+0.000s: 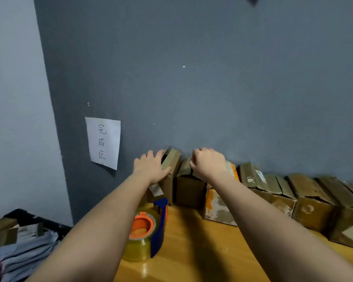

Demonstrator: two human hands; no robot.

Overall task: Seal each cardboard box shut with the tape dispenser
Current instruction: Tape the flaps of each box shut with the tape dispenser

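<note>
Both of a person's bare arms reach forward over a wooden table (192, 251) to a row of worn cardboard boxes standing against a grey wall (212, 78). The left hand (151, 169) lies with straight fingers on the top flaps of the leftmost cardboard box (171, 174), whose flaps are slightly raised. The right hand (208, 164) has its fingers curled over the top of the second box (190, 188), just beside the left hand; whether it truly pinches a flap cannot be told.

The tape dispenser (149, 231), blue with an orange hub and a roll of clear tape, stands untouched on the table nearer the body than the left hand, beneath that forearm.

This looks like the step of picking or closing a box before taping. Next, one hand would need to press the flaps flat while the other fetches the dispenser.

Further boxes (310, 204) run on beyond the right hand; their contents are hidden. Left of the left arm, a dark bin (25, 216) holds grey parcels. A handwritten paper sign (103, 142) hangs on the wall.
</note>
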